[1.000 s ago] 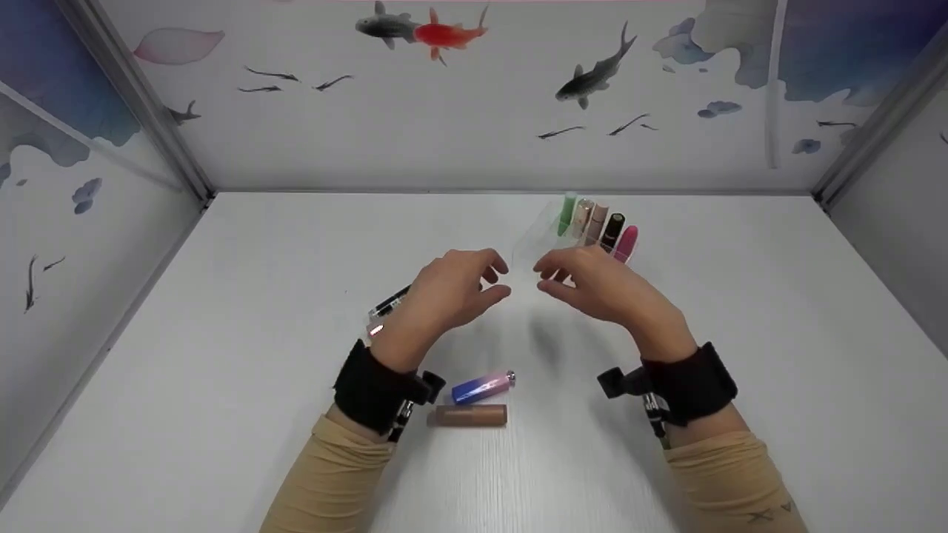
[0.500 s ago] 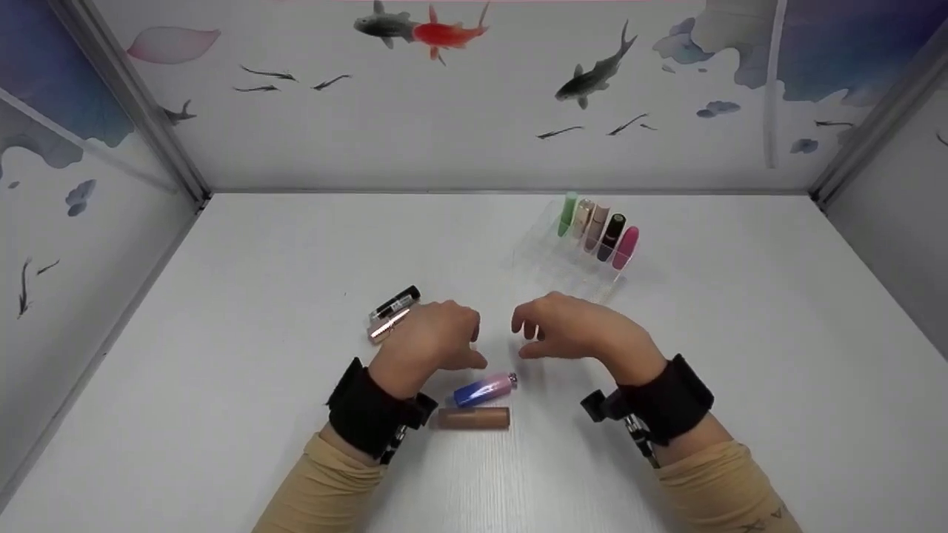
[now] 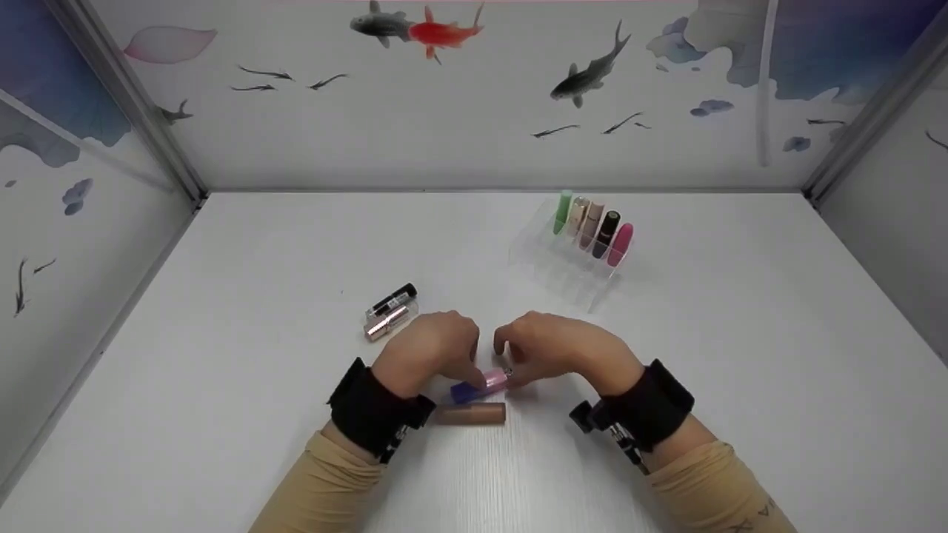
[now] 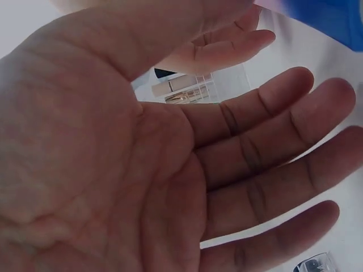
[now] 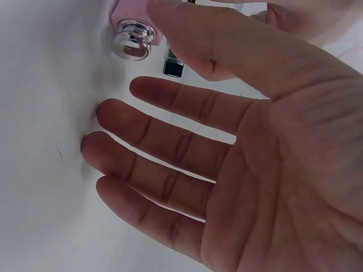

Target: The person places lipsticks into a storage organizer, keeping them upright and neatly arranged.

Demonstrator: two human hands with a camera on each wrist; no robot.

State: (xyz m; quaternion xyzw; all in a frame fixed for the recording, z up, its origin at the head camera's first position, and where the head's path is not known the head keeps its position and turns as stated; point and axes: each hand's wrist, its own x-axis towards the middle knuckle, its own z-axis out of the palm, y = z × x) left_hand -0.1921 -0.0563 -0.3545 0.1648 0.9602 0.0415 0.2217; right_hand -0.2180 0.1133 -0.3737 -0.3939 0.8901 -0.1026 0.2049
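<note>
On the table lies a blue-to-pink lipstick tube with a silver knob at its pink end. My left hand is over it from the left, its thumb overlapping the pink part in the head view. In the left wrist view the fingers stay fairly straight, and the tube's blue end shows at the top corner. My right hand is at the knob end, thumb tip close to the pink cap in the right wrist view, other fingers extended and spread. Just in front lies a brown tube.
A clear rack at the back right holds several lipsticks, among them a green tube and a pink tube. Left of my left hand lie a black tube and a rose-gold tube. Printed panels wall the table.
Both hands have come back from near the rack, toward the body and down to the blue-pink lipstick tube, closer together. The rack is now uncovered. The tubes on the table stay put.
</note>
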